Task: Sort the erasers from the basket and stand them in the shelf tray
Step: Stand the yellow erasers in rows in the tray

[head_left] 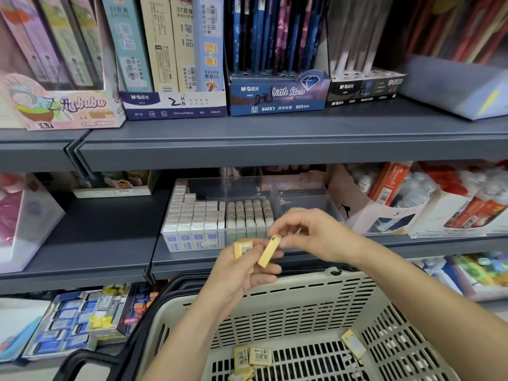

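At frame center our left hand [242, 276] grips 1 yellow eraser [243, 248]; our right hand [313, 237] pinches a tilted eraser [270, 253]. Loose erasers [259, 356] lie in the basket [302, 301], below the shelf tray [310, 207].

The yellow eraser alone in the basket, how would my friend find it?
Look down into the big cream slotted plastic basket. Several yellow wrapped erasers cluster on its floor; the lone yellow eraser lies apart on their right, by the side wall.

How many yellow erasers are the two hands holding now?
2. The first eraser lies in the left hand; the second eraser, tilted, is pinched at its top by the right hand. More may be hidden in the left hand.
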The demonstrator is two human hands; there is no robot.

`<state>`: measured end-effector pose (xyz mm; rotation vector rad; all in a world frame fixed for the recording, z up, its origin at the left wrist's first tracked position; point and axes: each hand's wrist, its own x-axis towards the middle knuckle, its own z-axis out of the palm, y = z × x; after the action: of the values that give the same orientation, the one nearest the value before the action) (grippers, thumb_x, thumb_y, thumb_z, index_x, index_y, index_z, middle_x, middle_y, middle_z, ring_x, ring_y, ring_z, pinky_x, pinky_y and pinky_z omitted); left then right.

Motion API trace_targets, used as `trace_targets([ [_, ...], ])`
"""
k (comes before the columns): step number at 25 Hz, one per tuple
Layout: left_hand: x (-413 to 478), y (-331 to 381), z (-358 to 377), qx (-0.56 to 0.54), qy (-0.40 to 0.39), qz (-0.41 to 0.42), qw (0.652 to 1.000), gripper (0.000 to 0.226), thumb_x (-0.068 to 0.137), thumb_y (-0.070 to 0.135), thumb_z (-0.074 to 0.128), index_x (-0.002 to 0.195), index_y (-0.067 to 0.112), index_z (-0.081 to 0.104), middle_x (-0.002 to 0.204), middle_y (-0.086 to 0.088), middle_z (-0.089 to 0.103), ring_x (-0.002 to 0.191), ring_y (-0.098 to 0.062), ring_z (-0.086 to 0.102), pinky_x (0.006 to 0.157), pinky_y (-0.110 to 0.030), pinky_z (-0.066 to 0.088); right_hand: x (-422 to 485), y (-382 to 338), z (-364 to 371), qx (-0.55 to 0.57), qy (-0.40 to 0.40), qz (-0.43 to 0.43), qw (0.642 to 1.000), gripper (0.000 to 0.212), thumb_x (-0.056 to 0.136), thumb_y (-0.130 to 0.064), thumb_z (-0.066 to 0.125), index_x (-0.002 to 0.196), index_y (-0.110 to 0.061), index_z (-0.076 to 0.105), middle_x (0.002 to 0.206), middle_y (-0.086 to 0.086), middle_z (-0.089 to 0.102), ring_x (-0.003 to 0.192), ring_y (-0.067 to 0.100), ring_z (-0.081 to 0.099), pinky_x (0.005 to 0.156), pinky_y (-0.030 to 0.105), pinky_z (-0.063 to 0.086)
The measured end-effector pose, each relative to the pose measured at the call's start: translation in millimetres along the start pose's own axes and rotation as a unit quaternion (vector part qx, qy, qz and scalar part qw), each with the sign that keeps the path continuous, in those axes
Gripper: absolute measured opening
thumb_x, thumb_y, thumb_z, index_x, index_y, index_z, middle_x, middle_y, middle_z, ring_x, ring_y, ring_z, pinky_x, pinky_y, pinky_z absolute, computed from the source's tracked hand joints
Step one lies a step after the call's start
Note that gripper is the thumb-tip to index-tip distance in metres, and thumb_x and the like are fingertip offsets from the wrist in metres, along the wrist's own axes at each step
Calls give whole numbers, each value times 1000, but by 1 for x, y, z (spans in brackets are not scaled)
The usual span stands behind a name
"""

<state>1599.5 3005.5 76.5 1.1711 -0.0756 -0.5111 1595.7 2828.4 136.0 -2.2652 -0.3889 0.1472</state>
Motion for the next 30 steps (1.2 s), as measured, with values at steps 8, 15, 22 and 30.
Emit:
trace_targets([
  [8,6,-3,-9,37,60,47,996,19,87,4,46,97,19,40,57,6,42,45,-7,32,37,-18,25,28,31,-48,-155,205,134,957,19,85,-19,66,103,-23,66,90,-11,63,81,4,58,73,6,39],
  [15,7,-7,-12,113,52,91,988,8,92,13,53,97,18,57,84,4,68,77,-13,62,63,-25,46,59,55,-27,-164,92,163,968,20,89,-15,59,107,-20,65,106,1,68,101,18,61,86,20,44],
  [22,3,-1,-10,46,41,82,995,34,96,-4,35,104,14,63,100,-7,72,98,-19,68,71,-23,55,61,58,-23,-267,-2,169,949,28,97,-23,43,119,-25,61,126,0,60,111,22,56,96,30,44],
  [30,4,-9,-4,76,20,82,994,24,97,1,37,115,10,50,92,-2,73,95,-16,68,73,-24,54,13,-2,18,-106,43,-9,993,18,88,-28,60,103,-23,69,87,-13,64,82,3,58,73,16,46],
])
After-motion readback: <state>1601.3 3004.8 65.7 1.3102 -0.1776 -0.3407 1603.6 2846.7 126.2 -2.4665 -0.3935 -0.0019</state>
